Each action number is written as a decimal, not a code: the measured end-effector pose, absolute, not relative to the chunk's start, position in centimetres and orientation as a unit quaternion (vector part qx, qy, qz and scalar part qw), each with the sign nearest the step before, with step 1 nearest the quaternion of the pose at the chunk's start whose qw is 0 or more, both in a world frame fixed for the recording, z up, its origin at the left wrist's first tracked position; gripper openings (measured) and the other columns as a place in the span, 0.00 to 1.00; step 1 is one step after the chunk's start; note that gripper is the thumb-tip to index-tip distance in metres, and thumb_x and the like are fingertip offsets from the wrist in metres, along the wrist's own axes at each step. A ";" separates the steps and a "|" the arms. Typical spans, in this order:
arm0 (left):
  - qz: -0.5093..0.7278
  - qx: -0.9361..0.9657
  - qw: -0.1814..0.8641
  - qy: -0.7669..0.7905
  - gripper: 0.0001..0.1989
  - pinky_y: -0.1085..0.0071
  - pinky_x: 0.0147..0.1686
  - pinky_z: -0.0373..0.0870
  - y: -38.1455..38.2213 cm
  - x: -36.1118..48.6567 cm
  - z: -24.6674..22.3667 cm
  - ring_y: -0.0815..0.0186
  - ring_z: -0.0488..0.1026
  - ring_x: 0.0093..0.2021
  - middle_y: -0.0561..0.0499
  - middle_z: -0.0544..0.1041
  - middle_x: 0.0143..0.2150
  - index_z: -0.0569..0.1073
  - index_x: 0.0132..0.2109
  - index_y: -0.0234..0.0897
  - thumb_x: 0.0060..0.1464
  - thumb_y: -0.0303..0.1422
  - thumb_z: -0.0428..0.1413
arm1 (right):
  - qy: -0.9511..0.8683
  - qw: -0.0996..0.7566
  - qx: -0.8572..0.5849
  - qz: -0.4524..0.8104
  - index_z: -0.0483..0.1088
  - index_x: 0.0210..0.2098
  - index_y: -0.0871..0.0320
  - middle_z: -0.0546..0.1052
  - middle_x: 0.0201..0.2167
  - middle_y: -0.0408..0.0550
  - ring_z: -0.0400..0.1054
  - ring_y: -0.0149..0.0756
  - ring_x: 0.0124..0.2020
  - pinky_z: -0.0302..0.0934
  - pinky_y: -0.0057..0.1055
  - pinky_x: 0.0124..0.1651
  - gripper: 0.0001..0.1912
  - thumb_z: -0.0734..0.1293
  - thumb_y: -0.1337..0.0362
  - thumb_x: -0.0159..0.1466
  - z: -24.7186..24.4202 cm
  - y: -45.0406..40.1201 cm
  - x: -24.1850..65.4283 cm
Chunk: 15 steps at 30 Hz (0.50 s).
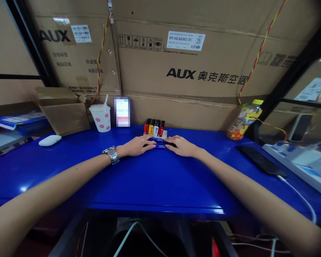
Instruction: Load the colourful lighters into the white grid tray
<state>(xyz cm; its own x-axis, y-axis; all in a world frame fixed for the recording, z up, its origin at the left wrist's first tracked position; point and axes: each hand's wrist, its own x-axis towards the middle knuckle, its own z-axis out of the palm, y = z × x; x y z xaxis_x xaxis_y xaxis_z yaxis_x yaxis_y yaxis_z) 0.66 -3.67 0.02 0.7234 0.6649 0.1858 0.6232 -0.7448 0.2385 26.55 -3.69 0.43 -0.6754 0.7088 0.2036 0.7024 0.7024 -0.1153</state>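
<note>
Two slim blue lighters [160, 146] appear to lie sideways, one behind the other, on the blue table; their details are too small to be sure. At their left ends, my left hand [137, 145] has its thumb and fingers closed on them. A metal watch [112, 155] is on that wrist. From the other side my right hand [182, 146] pinches the right ends, thumb on the nearer one and fingers at the farther one. Just behind my fingertips stands a pale tray packed with several upright lighters [154, 127] in red, yellow and white, partly hidden by the hands.
Behind stand large cardboard boxes [182, 85]. At the left are a paper cup with straw [100, 117], a lit phone [122, 112], a paper bag [62, 110] and a white case [50, 140]. A drink bottle [243, 121] and a black phone [259, 160] with cable lie right.
</note>
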 end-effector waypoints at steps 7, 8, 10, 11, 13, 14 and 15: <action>0.156 0.929 -0.006 0.337 0.19 0.53 0.60 0.54 -3.7 0.0 0.2 0.53 0.59 0.64 0.43 0.67 0.63 0.76 0.51 0.41 0.64 0.44 0.46 | -0.915 0.074 -0.392 0.060 0.74 0.51 0.55 0.79 0.45 0.49 0.74 0.44 0.45 0.63 0.41 0.52 0.21 0.66 0.61 0.59 2.5 -2.8 26.9; 0.166 0.927 -0.012 0.337 0.18 0.53 0.60 0.54 -3.8 0.0 0.2 0.53 0.60 0.64 0.44 0.68 0.62 0.76 0.50 0.41 0.64 0.43 0.48 | -0.912 0.076 -0.399 0.060 0.74 0.51 0.55 0.80 0.45 0.48 0.74 0.43 0.44 0.63 0.40 0.51 0.21 0.66 0.63 0.58 2.5 -2.8 27.0; 0.196 0.917 -0.009 0.346 0.14 0.54 0.58 0.57 -4.2 0.0 0.4 0.54 0.63 0.61 0.44 0.72 0.58 0.76 0.48 0.40 0.61 0.40 0.52 | -0.908 0.088 -0.406 0.052 0.75 0.48 0.55 0.80 0.44 0.48 0.74 0.43 0.43 0.63 0.40 0.51 0.18 0.65 0.65 0.58 2.4 -2.8 27.2; 0.217 0.909 0.000 0.356 0.13 0.55 0.56 0.60 -4.3 0.1 0.5 0.55 0.66 0.58 0.45 0.75 0.55 0.76 0.47 0.39 0.60 0.39 0.54 | -0.907 0.097 -0.406 0.048 0.75 0.46 0.55 0.80 0.44 0.48 0.74 0.43 0.43 0.63 0.40 0.50 0.16 0.64 0.64 0.59 2.2 -2.7 27.2; 0.267 0.882 0.029 0.387 0.12 0.59 0.50 0.64 -4.5 0.2 0.8 0.57 0.70 0.50 0.46 0.78 0.48 0.76 0.45 0.38 0.57 0.38 0.56 | -0.905 0.117 -0.407 0.047 0.75 0.44 0.57 0.79 0.42 0.50 0.73 0.43 0.42 0.63 0.40 0.49 0.14 0.64 0.63 0.61 1.8 -2.7 27.2; 0.294 0.864 0.050 0.405 0.11 0.62 0.46 0.66 -4.7 0.3 0.9 0.59 0.72 0.46 0.46 0.79 0.45 0.76 0.44 0.37 0.56 0.37 0.57 | -0.902 0.126 -0.409 0.049 0.75 0.43 0.58 0.79 0.41 0.52 0.72 0.42 0.41 0.64 0.39 0.48 0.13 0.64 0.63 0.61 1.6 -2.7 27.2; 0.318 0.845 0.073 0.423 0.10 0.63 0.43 0.67 -4.8 0.4 1.0 0.60 0.73 0.42 0.47 0.79 0.42 0.75 0.42 0.37 0.55 0.37 0.58 | -0.899 0.135 -0.414 0.051 0.74 0.43 0.60 0.78 0.40 0.53 0.72 0.42 0.40 0.64 0.39 0.47 0.13 0.64 0.63 0.62 1.3 -2.7 27.2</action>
